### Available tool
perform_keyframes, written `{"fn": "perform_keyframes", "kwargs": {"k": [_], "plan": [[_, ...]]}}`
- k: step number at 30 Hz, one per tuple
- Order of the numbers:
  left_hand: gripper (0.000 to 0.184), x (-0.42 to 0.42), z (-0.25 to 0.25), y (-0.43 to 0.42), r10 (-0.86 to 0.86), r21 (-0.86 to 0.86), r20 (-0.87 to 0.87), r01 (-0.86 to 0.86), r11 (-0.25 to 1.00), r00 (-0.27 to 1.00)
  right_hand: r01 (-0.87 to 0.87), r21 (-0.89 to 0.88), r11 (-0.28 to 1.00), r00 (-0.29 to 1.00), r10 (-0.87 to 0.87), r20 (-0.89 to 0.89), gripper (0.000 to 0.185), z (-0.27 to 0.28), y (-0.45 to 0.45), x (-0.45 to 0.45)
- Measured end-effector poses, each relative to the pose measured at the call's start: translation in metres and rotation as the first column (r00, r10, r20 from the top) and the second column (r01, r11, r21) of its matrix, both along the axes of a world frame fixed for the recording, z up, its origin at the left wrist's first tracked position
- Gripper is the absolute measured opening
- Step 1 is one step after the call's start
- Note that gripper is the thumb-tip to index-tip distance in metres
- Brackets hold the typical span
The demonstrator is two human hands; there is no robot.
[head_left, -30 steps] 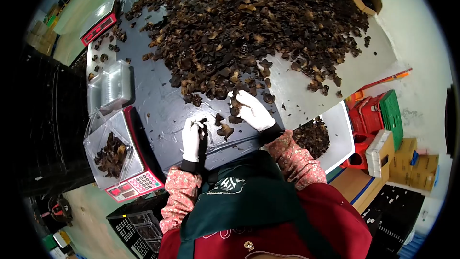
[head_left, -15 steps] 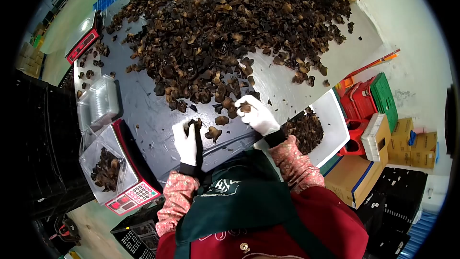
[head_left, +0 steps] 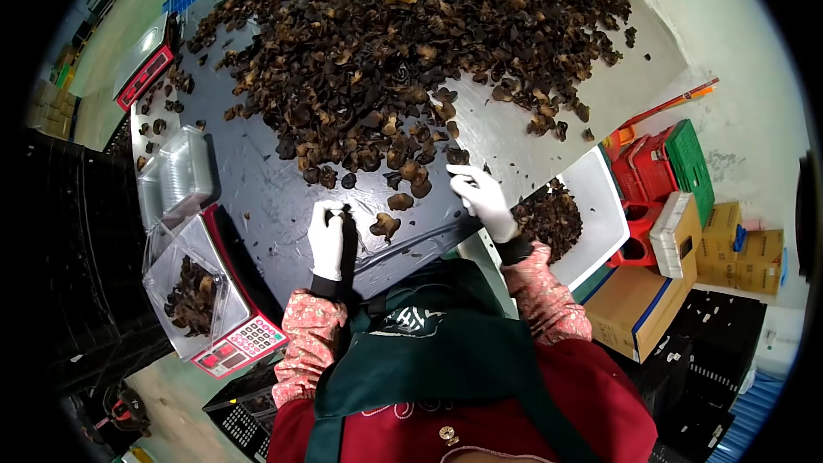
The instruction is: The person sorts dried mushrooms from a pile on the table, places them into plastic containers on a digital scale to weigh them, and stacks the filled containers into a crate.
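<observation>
My left hand point(head_left: 327, 243), in a white glove, is over the dark table sheet with its fingers bent together. A dark bit shows at its fingertips, but shadow hides what it is. To the right, my right hand point(head_left: 483, 203), also gloved, has curled fingers near the white bin's edge; whatever they may hold is hidden. Between the hands lie a loose brown piece of wood ear mushroom point(head_left: 385, 226) and another wood ear piece point(head_left: 400, 201). Beyond them rises a large heap of dark brown wood ear mushrooms point(head_left: 369, 60).
A white bin point(head_left: 604, 221) with wood ear pieces stands at right. At left, a red scale point(head_left: 244, 347) carries a clear box point(head_left: 225, 313) of mushrooms, near stacked clear trays point(head_left: 190, 173). Another scale point(head_left: 147, 69) stands farther back. Red crates point(head_left: 639, 173) and cardboard boxes point(head_left: 630, 304) are at right.
My right hand has moved right, away from the heap; the brown piece in its fingers no longer shows. My left hand has shifted slightly left, and the dark piece it held is less visible.
</observation>
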State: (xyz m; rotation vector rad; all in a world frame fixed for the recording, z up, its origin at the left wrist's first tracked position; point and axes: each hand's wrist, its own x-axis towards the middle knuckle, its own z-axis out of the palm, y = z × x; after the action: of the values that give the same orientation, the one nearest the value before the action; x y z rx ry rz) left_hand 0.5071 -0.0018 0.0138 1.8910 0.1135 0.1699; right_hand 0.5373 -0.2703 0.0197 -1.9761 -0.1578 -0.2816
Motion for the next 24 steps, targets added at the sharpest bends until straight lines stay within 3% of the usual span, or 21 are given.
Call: {"fn": "perform_keyframes", "kwargs": {"k": [2,3,4,6,7,8,9,10,11,12,15,17,20,24], "plan": [[0.015,-0.005,0.025,-0.014,-0.076,0.054,-0.007,0.076,0.996,0.997,0.07,-0.129,0.989,0.994,-0.08,-0.08,0.048,0.014,0.018,0.0],[0.02,-0.01,0.02,-0.022,-0.25,0.242,0.002,0.242,0.94,0.968,0.064,-0.289,0.955,0.965,-0.133,-0.226,0.052,0.012,0.038,0.004],[0.031,-0.01,0.014,-0.02,-0.263,0.269,-0.008,0.255,0.929,0.965,0.072,-0.308,0.949,0.961,-0.149,-0.234,0.049,0.014,0.04,0.004],[0.038,-0.016,0.006,-0.027,-0.301,0.523,-0.072,0.294,0.8,0.951,0.07,-0.311,0.948,0.976,-0.129,-0.174,0.043,-0.011,0.043,0.008],[0.038,-0.015,0.002,-0.029,-0.326,0.496,-0.087,0.325,0.805,0.941,0.084,-0.33,0.94,0.98,-0.138,-0.144,0.036,-0.015,0.042,0.007],[0.039,-0.014,-0.002,-0.026,-0.319,0.477,-0.1,0.327,0.816,0.942,0.07,-0.078,0.994,0.973,-0.085,-0.215,0.032,-0.014,0.036,0.008],[0.032,-0.013,-0.005,-0.029,-0.33,0.456,-0.104,0.34,0.823,0.938,0.113,0.278,0.954,0.926,0.001,-0.377,0.029,-0.02,0.02,0.006],[0.03,-0.011,0.005,-0.026,-0.305,0.386,-0.134,0.333,0.86,0.943,0.127,0.088,0.988,0.93,-0.088,-0.358,0.023,-0.005,0.028,0.01],[0.028,-0.008,0.001,-0.028,-0.292,0.329,-0.149,0.326,0.886,0.945,0.101,0.236,0.967,0.935,-0.011,-0.354,0.025,-0.003,0.02,0.009],[0.027,-0.007,0.006,-0.024,-0.3,0.123,-0.153,0.319,0.94,0.942,0.25,0.509,0.824,0.793,0.128,-0.596,0.028,0.019,0.014,0.008],[0.035,-0.006,0.014,-0.01,-0.233,-0.026,-0.228,0.233,0.972,0.945,0.281,0.504,0.817,0.773,0.118,-0.623,0.023,0.024,0.018,0.011],[0.028,-0.011,0.025,-0.002,-0.192,-0.118,-0.188,0.172,0.978,0.963,0.004,0.641,0.768,0.835,0.35,-0.424,0.013,0.001,0.002,0.02],[0.025,-0.029,0.073,0.021,-0.18,-0.321,-0.258,0.092,0.942,0.949,-0.044,0.468,0.883,0.788,0.319,-0.527,0.017,0.028,0.032,0.023],[0.023,-0.061,0.087,0.058,-0.024,-0.447,-0.116,-0.03,0.894,0.993,-0.214,0.411,0.886,0.753,0.418,-0.509,0.02,0.06,0.085,0.019]]}}
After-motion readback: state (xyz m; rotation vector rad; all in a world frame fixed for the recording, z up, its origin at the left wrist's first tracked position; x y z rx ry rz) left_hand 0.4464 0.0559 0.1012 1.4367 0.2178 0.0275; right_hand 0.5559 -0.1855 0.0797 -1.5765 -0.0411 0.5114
